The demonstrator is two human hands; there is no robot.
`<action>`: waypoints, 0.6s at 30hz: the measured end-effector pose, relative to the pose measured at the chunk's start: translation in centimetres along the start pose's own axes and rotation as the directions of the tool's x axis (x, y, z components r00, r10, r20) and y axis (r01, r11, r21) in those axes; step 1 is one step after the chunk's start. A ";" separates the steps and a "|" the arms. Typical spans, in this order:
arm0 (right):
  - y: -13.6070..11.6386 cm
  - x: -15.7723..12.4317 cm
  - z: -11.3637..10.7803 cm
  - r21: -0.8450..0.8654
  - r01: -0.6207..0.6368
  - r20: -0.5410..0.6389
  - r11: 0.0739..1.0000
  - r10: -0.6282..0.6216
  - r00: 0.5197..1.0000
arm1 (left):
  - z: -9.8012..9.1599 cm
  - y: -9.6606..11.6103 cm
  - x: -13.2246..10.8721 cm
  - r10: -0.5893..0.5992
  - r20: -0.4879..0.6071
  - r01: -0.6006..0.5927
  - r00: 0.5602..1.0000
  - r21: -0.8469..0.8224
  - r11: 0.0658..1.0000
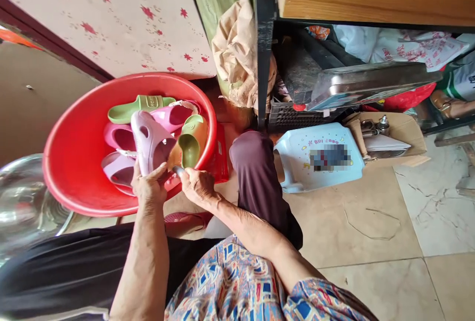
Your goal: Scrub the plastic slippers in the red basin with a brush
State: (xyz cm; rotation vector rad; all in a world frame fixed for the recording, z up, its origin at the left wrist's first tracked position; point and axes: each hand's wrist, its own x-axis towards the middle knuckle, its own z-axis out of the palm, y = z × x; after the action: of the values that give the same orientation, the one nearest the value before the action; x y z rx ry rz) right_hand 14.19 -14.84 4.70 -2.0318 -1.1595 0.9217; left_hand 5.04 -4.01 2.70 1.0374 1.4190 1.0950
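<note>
My left hand [150, 182] is closed on a lilac clog [146, 138], holding it tilted up over the near side of a red plastic basin [74, 158]. My right hand [197, 186] grips a grey-handled tool [178, 169] beside the clog's opening; its far end looks tan and is too blurred to name. In the basin lie a green slide sandal [128, 109], an olive-green clog [193, 140], pink clogs [172, 115] and another lilac clog [118, 168].
A light blue plastic stool [297, 158] stands right of my knee, touching an open cardboard box [415, 135] with metal parts. Above them is a black-framed table [265, 64] with a metal tray [371, 81] beneath. A shiny metal bowl [29, 207] sits left of the basin.
</note>
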 end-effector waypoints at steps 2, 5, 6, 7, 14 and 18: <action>-0.2 0.0 0.1 -0.022 -0.016 -0.010 1.000 0.016 1.000 | -0.4 -0.7 0.4 0.038 -0.004 -0.039 0.999 -0.068 0.997; -0.6 0.3 -0.4 -0.039 -0.018 0.009 0.999 0.019 1.000 | -1.1 -1.3 1.2 0.039 -0.062 -0.053 0.997 -0.226 0.973; -0.7 0.3 -0.8 -0.039 -0.007 0.018 0.999 0.008 1.000 | -1.3 -1.3 1.3 0.010 -0.071 -0.029 0.997 -0.282 0.959; -0.8 0.2 -1.2 -0.035 0.008 0.021 0.999 -0.007 1.000 | -1.7 -1.2 1.3 -0.030 -0.068 0.006 0.997 -0.335 0.942; 0.2 -0.3 -5.2 -0.019 0.178 -0.165 0.984 -0.178 0.970 | -3.0 -0.6 0.8 -0.190 -0.018 0.156 0.982 -0.493 0.856; -0.3 -0.1 -7.5 -0.224 0.390 -0.207 0.893 -0.435 0.876 | -3.1 -1.2 1.3 -0.196 0.087 0.214 0.977 -0.467 0.858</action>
State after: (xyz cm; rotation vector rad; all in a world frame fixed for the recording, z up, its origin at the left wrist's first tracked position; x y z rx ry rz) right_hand 20.10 -16.06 9.25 -1.8541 -1.4924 0.3458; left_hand 1.82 -3.32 1.44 0.5347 1.1182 1.1793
